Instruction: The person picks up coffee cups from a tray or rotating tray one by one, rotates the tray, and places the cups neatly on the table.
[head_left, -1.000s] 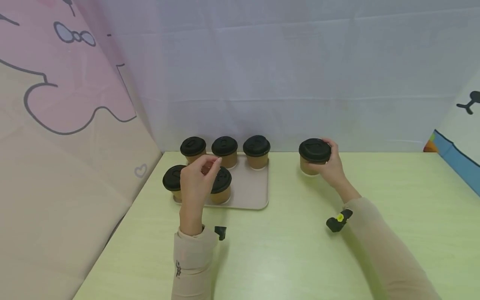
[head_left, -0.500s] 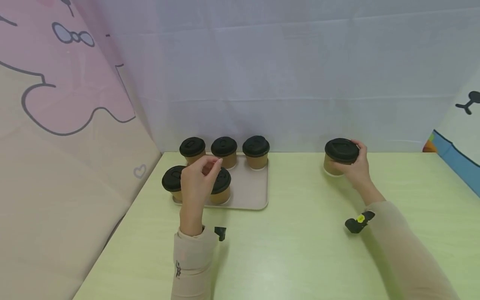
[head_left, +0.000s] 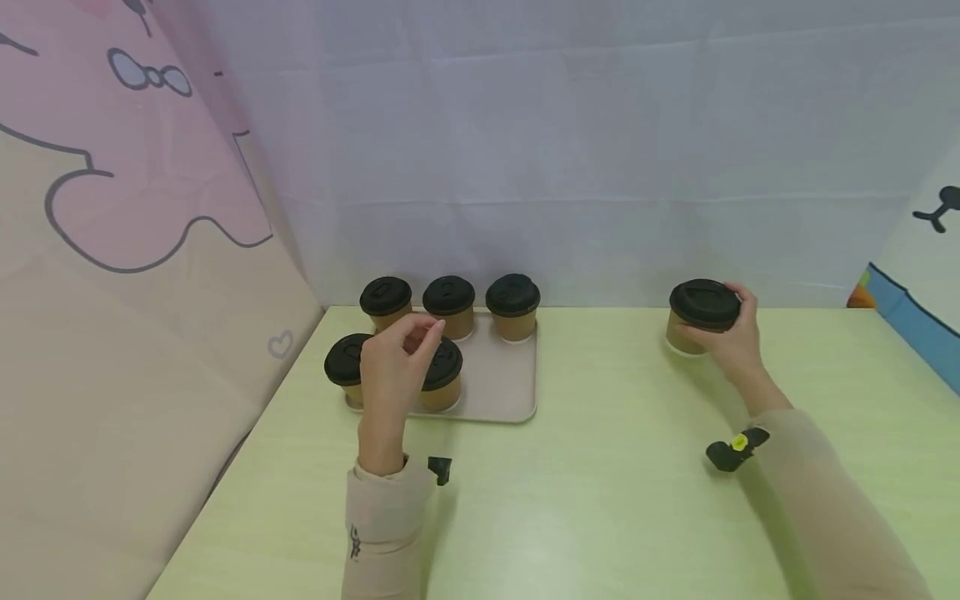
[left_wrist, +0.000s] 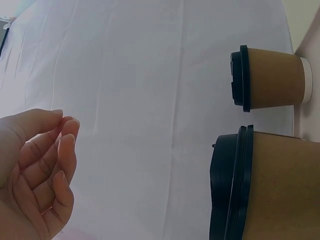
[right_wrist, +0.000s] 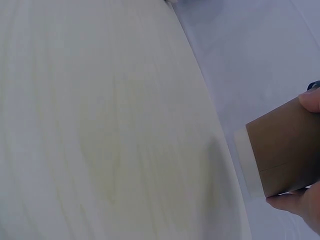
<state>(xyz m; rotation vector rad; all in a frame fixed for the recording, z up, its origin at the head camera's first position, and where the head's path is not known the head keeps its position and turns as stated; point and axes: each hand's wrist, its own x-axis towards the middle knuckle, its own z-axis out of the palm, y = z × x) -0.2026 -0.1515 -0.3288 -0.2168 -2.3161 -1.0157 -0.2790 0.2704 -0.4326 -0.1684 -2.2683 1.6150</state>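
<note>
On the right of the table, my right hand [head_left: 737, 333] grips a brown paper coffee cup [head_left: 684, 335] with a black lid, fingers and thumb round its side. The cup is upright, and the right wrist view shows its brown sleeve [right_wrist: 285, 150] and pale base. My left hand [head_left: 397, 358] hovers over the tray [head_left: 502, 392], loosely curled, thumb tip meeting the fingertips with nothing between them. Several lidded coffee cups stand on that tray: three at the back, including the back right cup [head_left: 513, 308], and two in front, including the front middle cup [head_left: 442, 375], partly hidden by my left hand.
The light green table [head_left: 600, 483] meets a pale hanging cloth [head_left: 600, 167] right behind the cups. A printed cloth wall [head_left: 135, 333] closes off the left side. Small black wrist mounts [head_left: 727, 454] hang by the sleeves.
My right hand has carried its coffee cup to the right, away from the tray, slowing in the last half second. My left hand and the cups on the tray have stayed in place.
</note>
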